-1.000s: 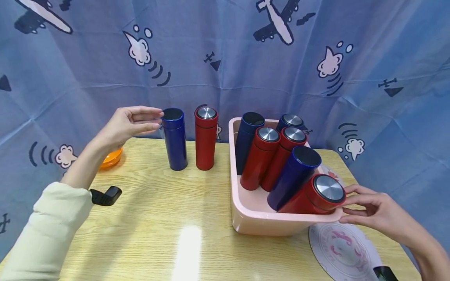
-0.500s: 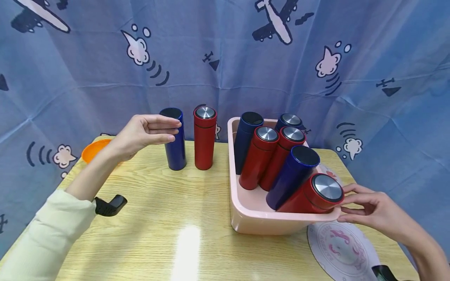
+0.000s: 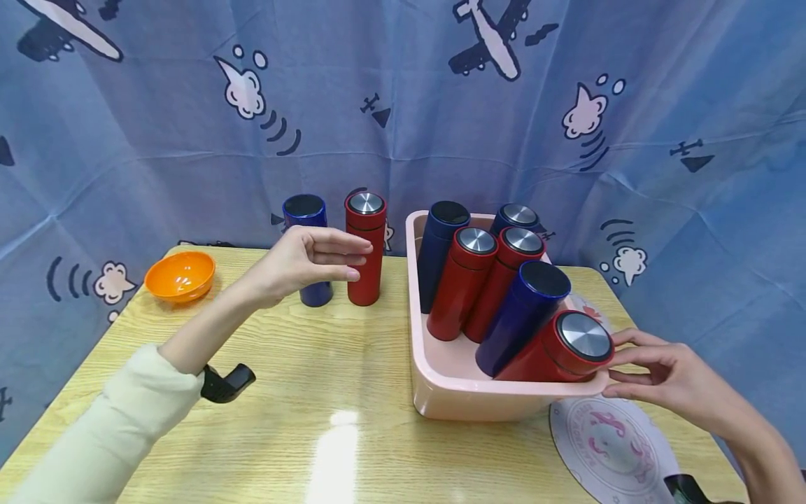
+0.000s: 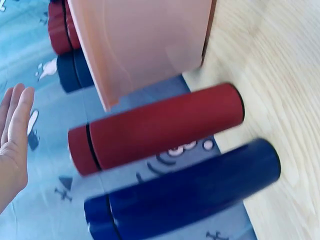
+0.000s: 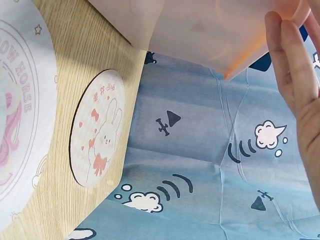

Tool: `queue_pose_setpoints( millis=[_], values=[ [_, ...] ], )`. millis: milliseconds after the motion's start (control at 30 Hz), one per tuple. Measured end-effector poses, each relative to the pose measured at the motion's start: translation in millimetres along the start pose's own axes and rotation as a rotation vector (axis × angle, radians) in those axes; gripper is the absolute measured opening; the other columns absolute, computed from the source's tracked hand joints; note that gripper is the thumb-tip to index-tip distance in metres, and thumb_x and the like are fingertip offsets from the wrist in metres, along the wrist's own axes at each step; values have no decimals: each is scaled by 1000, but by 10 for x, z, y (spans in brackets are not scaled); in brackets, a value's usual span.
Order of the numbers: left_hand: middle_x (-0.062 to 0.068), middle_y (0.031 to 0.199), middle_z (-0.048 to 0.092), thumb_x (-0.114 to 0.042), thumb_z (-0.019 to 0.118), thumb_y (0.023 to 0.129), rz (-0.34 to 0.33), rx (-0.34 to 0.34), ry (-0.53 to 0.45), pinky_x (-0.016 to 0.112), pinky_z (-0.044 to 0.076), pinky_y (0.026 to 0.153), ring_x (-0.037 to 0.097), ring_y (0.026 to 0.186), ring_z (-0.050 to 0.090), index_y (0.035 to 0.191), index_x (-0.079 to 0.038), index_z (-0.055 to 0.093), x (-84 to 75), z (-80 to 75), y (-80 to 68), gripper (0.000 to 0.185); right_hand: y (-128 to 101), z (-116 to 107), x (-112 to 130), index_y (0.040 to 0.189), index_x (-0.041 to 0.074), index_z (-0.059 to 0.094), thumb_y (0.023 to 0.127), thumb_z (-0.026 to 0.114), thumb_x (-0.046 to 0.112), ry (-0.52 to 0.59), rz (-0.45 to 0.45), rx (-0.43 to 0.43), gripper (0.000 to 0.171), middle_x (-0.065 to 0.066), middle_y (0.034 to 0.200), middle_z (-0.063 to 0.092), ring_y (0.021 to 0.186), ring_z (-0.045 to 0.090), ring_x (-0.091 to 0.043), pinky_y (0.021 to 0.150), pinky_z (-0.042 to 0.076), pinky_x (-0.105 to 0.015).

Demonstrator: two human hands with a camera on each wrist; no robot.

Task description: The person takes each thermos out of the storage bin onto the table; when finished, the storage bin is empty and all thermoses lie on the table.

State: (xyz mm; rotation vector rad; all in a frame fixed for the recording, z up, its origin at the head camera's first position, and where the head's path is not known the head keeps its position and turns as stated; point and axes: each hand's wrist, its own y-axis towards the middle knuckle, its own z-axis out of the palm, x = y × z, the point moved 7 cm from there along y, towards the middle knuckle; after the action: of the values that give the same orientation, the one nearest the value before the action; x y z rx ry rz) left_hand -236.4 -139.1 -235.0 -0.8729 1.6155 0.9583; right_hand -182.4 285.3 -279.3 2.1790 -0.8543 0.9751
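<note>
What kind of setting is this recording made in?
Probably a staged indoor recording corner, not a lived-in room: a small wooden table against a blue airplane-print cloth backdrop, with a pink bin of identical flasks.

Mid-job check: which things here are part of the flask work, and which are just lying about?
In play: left hand, open, in front of the two standing flasks, blue and red; right hand at the pink bin near the closest red flask; other binned flasks.

Lying about: orange bowl, round mats, curtain.
</note>
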Motion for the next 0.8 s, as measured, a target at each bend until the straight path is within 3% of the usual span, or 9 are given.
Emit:
queue_pose_setpoints(
  millis=[467, 633, 800],
  values=[
    [18, 118, 65, 5, 72, 81, 43, 77, -1, 33, 53, 89, 26, 109, 64, 119, 5, 64, 113, 504, 376, 39, -11, -11, -8, 104, -4, 70, 70, 67, -25, -50, 17, -14, 40, 6, 117, 57, 97, 57, -3, 62, 56, -22],
    [14, 119, 66, 1, 72, 83, 70, 74, 37, 32, 54, 88, 22, 106, 65, 121, 2, 64, 137, 579, 546, 38, -9, -9, -7, 104, -3, 70, 71, 67, -26, -42, 5, -13, 41, 7, 118, 57, 93, 59, -4, 59, 55, -22],
    [21, 123, 62, 3, 71, 83, 78, 34, 16, 32, 53, 89, 31, 110, 62, 122, 3, 63, 224, 547, 746, 39, -5, -1, -3, 105, -4, 69, 71, 66, -26, -20, 4, -7, 41, 5, 118, 57, 92, 60, -5, 62, 55, -22]
  ],
)
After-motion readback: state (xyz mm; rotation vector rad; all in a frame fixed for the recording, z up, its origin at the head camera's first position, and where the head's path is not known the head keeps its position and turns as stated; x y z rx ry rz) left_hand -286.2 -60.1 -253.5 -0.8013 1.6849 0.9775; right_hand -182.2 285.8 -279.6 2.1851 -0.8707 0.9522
